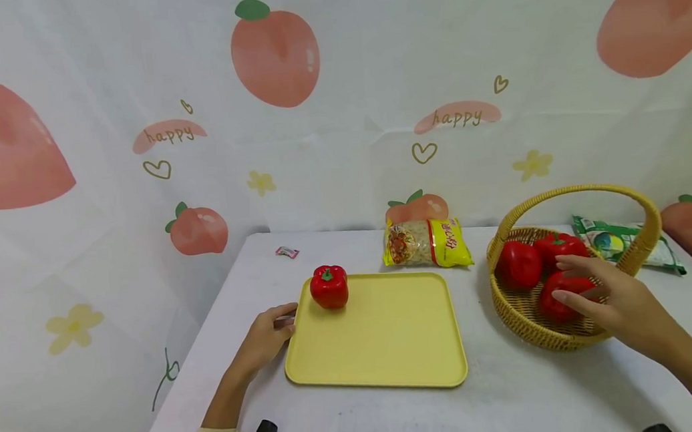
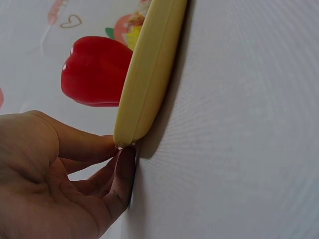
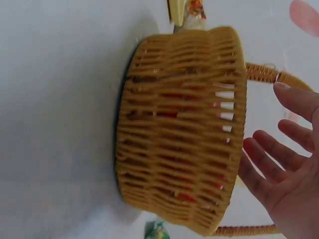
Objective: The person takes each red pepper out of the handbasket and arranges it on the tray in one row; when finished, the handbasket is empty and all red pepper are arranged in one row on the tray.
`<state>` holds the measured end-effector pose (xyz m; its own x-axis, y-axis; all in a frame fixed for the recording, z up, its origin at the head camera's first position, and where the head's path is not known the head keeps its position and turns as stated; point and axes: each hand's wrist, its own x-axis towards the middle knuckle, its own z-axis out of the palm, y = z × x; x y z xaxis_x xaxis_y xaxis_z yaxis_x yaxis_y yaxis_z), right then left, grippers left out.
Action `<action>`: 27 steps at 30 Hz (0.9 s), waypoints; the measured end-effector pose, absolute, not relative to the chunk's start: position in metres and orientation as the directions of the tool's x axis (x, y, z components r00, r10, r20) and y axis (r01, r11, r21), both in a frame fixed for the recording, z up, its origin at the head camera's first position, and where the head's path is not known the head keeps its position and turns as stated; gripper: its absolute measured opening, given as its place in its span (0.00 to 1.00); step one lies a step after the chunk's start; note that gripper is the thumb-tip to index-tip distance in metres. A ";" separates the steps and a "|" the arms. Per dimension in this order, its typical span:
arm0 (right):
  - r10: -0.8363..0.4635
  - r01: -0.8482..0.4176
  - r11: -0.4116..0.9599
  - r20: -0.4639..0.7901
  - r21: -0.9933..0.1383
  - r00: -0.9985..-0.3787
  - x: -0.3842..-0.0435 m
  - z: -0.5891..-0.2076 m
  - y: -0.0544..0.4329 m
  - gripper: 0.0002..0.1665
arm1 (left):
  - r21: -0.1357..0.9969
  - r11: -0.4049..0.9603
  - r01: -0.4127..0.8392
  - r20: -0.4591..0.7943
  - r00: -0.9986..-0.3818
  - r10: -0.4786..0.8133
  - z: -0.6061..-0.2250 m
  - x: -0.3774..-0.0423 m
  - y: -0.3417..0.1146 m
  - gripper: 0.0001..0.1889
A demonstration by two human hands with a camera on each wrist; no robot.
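A yellow tray [image 1: 390,333] lies on the table with one red bell pepper [image 1: 329,288] upright near its far left corner. At the tray's left edge, my left hand [image 1: 268,338] pinches the rim between thumb and fingertips; the left wrist view shows the thumb [image 2: 94,144] against it. My right hand [image 1: 617,297] hovers over the near right of a wicker basket [image 1: 519,321], fingers spread and holding nothing. Three red bell peppers lie inside, the nearest pepper [image 1: 559,303] partly behind the right fingers. In the right wrist view the basket wall [image 3: 179,129] hides most of the peppers.
Behind the tray lies a yellow and clear food packet [image 1: 426,244]. A green packet [image 1: 625,243] is behind the basket, whose tall handle [image 1: 576,190] arches above it. A small pink wrapped candy [image 1: 287,252] sits at the far left. A printed cloth hangs behind.
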<state>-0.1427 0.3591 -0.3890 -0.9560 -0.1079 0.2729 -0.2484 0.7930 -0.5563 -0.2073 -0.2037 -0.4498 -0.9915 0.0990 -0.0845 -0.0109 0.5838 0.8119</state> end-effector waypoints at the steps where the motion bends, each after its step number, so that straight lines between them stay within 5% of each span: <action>1: -0.102 -0.246 0.792 0.275 -0.559 -0.956 -0.143 -0.389 0.361 0.36 | 0.811 0.585 -0.012 -0.085 -0.991 0.099 -0.450 -0.207 -0.204 0.24; 12: -0.068 -0.224 0.823 0.301 -0.521 -0.951 -0.149 -0.392 0.376 0.36 | 0.812 0.584 0.005 -0.070 -0.992 0.105 -0.449 -0.207 -0.203 0.24; 27: -0.079 -0.167 0.832 0.184 -0.530 -0.980 -0.156 -0.401 0.383 0.38 | 0.817 0.577 0.010 -0.064 -0.992 0.108 -0.451 -0.207 -0.204 0.24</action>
<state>-0.1563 0.3826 -0.4011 -0.9798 -0.0792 0.1837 -0.1665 0.8316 -0.5298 -0.2065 -0.2036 -0.4510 -0.9921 0.1077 -0.0638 0.0101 0.5769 0.8168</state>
